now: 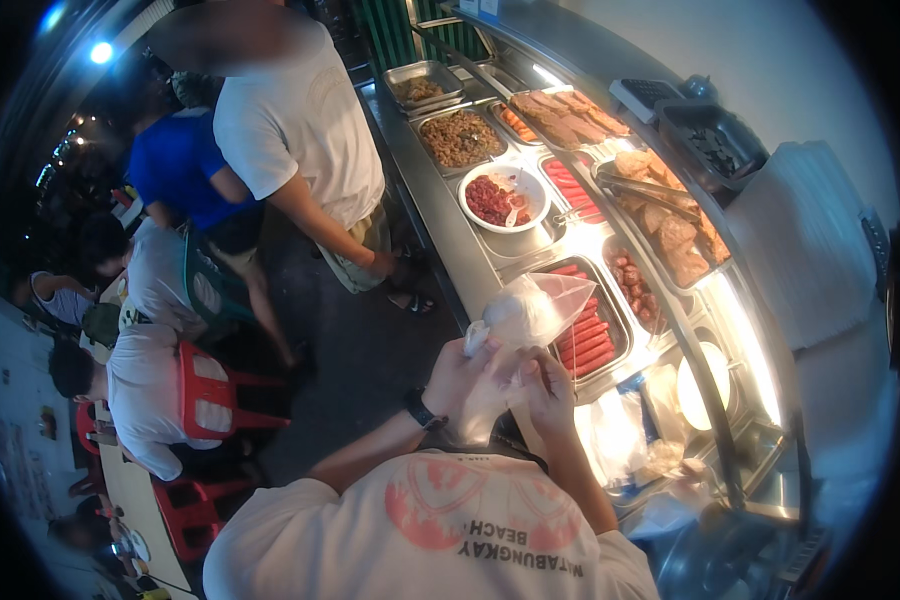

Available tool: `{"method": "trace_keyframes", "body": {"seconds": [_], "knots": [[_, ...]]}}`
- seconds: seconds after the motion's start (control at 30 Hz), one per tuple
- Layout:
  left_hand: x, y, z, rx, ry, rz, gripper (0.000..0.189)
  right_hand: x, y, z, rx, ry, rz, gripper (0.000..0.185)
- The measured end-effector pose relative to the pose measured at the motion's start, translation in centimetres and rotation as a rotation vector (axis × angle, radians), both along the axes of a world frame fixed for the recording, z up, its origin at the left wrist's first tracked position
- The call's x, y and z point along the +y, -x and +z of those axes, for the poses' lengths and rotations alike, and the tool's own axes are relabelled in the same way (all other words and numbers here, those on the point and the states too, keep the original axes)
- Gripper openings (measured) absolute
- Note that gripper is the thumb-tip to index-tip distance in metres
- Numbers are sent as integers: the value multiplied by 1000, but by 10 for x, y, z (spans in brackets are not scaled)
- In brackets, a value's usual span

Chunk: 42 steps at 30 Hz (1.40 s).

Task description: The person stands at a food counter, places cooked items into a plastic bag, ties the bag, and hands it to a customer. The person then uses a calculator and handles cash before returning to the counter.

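Observation:
A clear plastic bag point(521, 311) with a rounded white lump inside is held up over the counter's front edge. My left hand point(454, 379), with a dark watch at the wrist, grips the gathered side of the bag. The fingertips of my right hand point(549, 390) are pinched at its lower right; a thin strand seems to rise from them. What exactly they pinch is blurred. Just behind the bag, a steel tray of red sausages point(586, 337) is partly covered by it. Darker round sausages point(634, 289) fill a neighbouring tray.
A white bowl point(469, 214) of red meat and a tray of minced food point(461, 139) sit farther along. Tongs point(645, 191) lie on fried pieces on the upper shelf. Plastic bags point(615, 435) lie at right. A person in a white shirt point(307, 112) stands across the counter.

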<state>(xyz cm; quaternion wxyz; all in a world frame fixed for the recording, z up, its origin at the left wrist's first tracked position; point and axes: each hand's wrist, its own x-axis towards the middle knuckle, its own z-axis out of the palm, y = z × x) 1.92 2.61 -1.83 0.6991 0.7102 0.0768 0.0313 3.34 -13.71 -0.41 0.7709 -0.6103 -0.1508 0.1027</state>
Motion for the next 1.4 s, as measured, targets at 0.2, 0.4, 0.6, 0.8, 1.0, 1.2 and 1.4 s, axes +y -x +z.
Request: {"method": "trace_keyframes", "body": {"seconds": [0.2,0.4,0.6,0.8,1.0,1.2,1.4], "knots": [[40,-35,6,193,1159,-72,38,-12,-39,5,187,-484,228,27],[42,-52,-10,-9,1017,-285,21,-40,-108,0,298,-779,282,44],[48,-50,-122,434,827,-299,38,-59,-131,-116,532,-296,294,47],[41,-42,-161,541,735,-145,31,-33,-130,-192,490,-115,380,48],[47,-33,-211,478,278,114,40,-34,-105,-213,631,-102,100,39],[36,1,-76,245,315,102,39,-23,-26,-90,68,325,-353,32],[25,8,-16,52,485,-88,35,14,6,-31,-158,288,-67,45]]}}
